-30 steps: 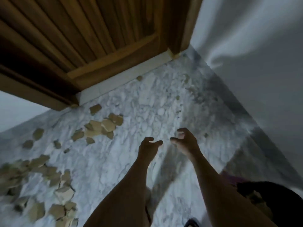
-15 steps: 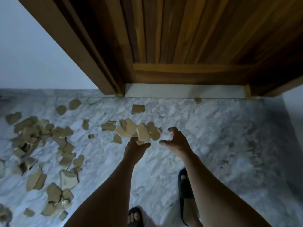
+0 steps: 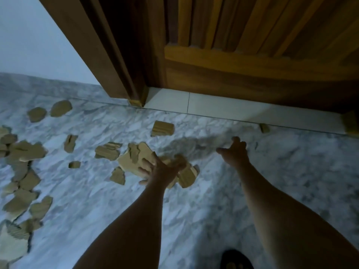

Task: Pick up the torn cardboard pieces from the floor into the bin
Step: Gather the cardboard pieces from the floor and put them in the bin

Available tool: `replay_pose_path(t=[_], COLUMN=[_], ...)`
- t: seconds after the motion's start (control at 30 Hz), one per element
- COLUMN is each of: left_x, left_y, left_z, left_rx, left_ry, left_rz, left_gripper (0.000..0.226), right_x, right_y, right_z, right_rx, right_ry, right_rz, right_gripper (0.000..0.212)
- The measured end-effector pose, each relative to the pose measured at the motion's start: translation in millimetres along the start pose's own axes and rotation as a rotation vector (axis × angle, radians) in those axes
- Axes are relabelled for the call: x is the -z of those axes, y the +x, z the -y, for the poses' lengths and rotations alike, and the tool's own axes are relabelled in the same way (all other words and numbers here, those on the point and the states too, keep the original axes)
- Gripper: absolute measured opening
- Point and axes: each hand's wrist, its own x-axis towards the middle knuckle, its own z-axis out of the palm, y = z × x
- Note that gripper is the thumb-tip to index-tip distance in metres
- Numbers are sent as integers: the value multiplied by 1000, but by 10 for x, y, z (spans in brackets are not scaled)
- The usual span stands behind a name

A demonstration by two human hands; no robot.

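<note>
I see the left hand (image 3: 163, 169) down on a clump of cardboard pieces (image 3: 136, 158) on the marble floor (image 3: 194, 210) — fingers spread, maybe grabbing, I cannot tell. The right hand (image 3: 236, 152) hovers open, empty — more pieces lie left.

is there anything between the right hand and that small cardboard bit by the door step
Nothing visible. The right hand is open over bare marble floor, and the small cardboard piece lies beyond it by the white threshold, with only floor between them. The bin is not in view.
</note>
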Motion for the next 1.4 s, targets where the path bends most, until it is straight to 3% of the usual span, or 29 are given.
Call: replay_pose_path(t=[0.07, 0.2, 0.27, 0.4, 0.5, 0.63, 0.83, 0.97, 1.1, 1.23, 1.4], left_x=[-274, -556, -635, -703, -690, -658, -671, -520, -190, 124, 333], left_y=[128, 273, 408, 515, 505, 506, 414, 422, 443, 668, 948], left_z=[-39, 60, 181, 323, 320, 287, 307, 398, 531, 536, 492], left_rx=[40, -27, -108, -202, -199, -205, -221, -270, -442, -480, -392], left_ry=[-51, 73, 182, 178, 166, 162, 275, 301, 342, 335, 463], left_rz=[-11, -178, -259, -321, -370, -400, -431, -346, -352, -438, -177], left_gripper=[155, 130, 124, 128, 121, 112, 90, 75, 74, 92, 120], right_x=[133, 440, 540, 514, 350, -117, -914, -1133, -1158, -1267, -1455], right_y=[300, 834, 1058, 1306, 1168, 837, 198, -95, -247, -346, -345], right_z=[-196, -547, -643, -688, -539, -376, -71, 11, 140, 276, 420], right_rx=[-4, 55, 85, 102, 150, 373, 579, 625, 642, 633, 568], right_ry=[-35, -81, -116, -207, -167, -204, -266, -358, -351, -506, -485], right_rz=[-53, -193, -198, -187, -253, -290, -219, -43, 50, 162, 222], right_gripper=[85, 82, 81, 71, 57, 59, 47, 54, 62, 116, 125])
